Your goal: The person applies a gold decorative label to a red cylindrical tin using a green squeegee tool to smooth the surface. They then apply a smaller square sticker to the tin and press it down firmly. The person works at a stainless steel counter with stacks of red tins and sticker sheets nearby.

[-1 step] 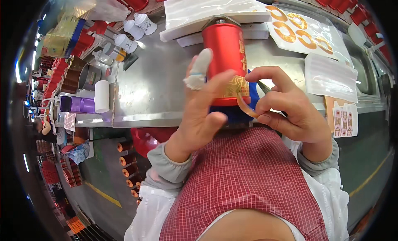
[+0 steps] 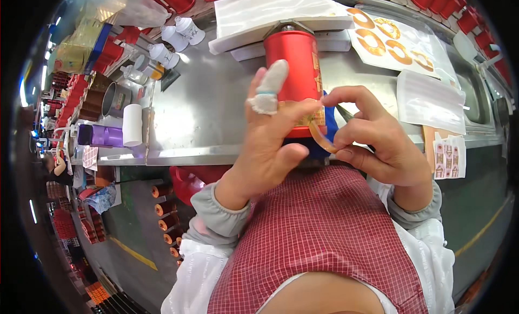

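Observation:
A red cylindrical bottle point(image 2: 292, 60) with gold decoration lies lengthwise in front of me, its lower end over something blue point(image 2: 331, 119). My left hand point(image 2: 265, 135) is open, fingers apart, one finger in a white finger cover point(image 2: 274, 76). Another of its fingers stretches across the gold band near the bottle's lower end. My right hand point(image 2: 378, 141) pinches the loose end of a curved gold sticker strip point(image 2: 323, 141) between thumb and finger; the strip runs up to the bottle. A dark pointed tool point(image 2: 344, 113), perhaps tweezers, sits between the right hand's fingers.
A white sheet point(image 2: 373, 46) with curved gold stickers lies at the far right, above a white foam sheet point(image 2: 432, 98) and a sink point(image 2: 476, 92). White bottles point(image 2: 163, 55), a white roll point(image 2: 133, 126) and a purple bottle point(image 2: 102, 136) stand or lie at left. White foam point(image 2: 281, 14) lies behind.
My left hand has shifted slightly right, its finger moving along the gold band toward my right hand's fingertips. My right hand and the bottle stay about where they were.

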